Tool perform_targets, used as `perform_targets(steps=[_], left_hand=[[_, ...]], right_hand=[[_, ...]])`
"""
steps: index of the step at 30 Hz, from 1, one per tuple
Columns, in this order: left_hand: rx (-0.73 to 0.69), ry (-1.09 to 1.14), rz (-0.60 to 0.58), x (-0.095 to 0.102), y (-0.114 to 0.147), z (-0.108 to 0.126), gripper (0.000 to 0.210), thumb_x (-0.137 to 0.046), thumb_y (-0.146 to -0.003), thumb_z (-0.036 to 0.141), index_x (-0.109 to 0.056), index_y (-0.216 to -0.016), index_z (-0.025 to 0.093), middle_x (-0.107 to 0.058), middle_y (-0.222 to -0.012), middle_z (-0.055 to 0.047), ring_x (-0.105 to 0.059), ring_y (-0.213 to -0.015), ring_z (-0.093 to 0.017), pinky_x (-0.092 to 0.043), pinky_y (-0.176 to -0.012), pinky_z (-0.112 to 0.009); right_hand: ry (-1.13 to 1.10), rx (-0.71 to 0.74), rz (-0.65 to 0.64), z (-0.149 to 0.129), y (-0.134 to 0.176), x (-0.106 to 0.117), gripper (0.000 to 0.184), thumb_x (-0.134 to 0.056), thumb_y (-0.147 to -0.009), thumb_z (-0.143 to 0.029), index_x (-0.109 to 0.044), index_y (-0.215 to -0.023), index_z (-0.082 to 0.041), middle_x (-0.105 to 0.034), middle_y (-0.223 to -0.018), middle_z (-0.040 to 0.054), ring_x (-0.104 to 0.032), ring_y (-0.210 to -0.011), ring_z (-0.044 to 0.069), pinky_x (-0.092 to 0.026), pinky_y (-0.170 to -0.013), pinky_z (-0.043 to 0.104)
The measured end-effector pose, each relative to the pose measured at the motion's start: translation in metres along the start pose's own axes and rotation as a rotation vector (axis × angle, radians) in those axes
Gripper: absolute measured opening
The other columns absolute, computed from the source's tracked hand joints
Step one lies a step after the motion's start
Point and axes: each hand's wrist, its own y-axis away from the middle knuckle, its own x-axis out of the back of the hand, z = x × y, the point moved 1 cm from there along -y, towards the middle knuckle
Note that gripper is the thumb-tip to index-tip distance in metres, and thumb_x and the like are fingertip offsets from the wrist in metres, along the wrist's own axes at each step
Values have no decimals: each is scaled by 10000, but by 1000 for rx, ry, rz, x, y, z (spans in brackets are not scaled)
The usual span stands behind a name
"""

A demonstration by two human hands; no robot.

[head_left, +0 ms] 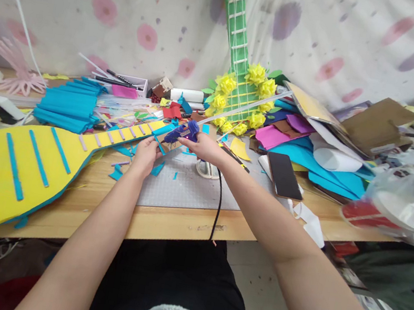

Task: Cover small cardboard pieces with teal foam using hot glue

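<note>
My right hand [205, 146] is wrapped round a dark blue glue gun [186, 131], its nozzle pointing left and a long whitish glue stick [239, 110] sticking out behind. Close to the nozzle, my left hand [145, 156] is closed on a blue-edged piece of cardboard [163, 142] at the far end of a yellow lute-shaped cutout [72, 144]. My left fingertips are partly hidden. Blue strips cross the cutout's wide body, and pale purple ones cross its neck. Blue paper scraps [157, 168] lie by my left hand.
A green paper guitar [238, 37] with yellow flowers leans at the back. White-handled scissors [207, 170] and the gun's black cord [219, 200] lie near my right hand. Rightward are a phone [284, 175], stacked coloured paper [331, 177] and a bagged red-white tub [390, 208].
</note>
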Motion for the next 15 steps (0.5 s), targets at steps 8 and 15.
perform_targets(steps=[8,15], left_hand=[[8,14,3,0,1,2,213,-454,-680,68,-626,-791,125,-696,-761,-56,-672,-735,-138,-528,-780,-288],[19,50,40,-2,1,5,220,-455,-693,49,-634,-799,121,-706,-787,-68,-678,-820,-154,-523,-820,-302]], right_hand=[[25,-10,-29,-2,8,4,450,-537,-766,-612,-592,-792,-166,-598,-615,26,-460,-419,83,-382,-407,218],[19,-15,-44,4,9,4,442,-554,-758,-605,-588,-816,-168,-631,-683,48,-513,-484,100,-423,-440,225]])
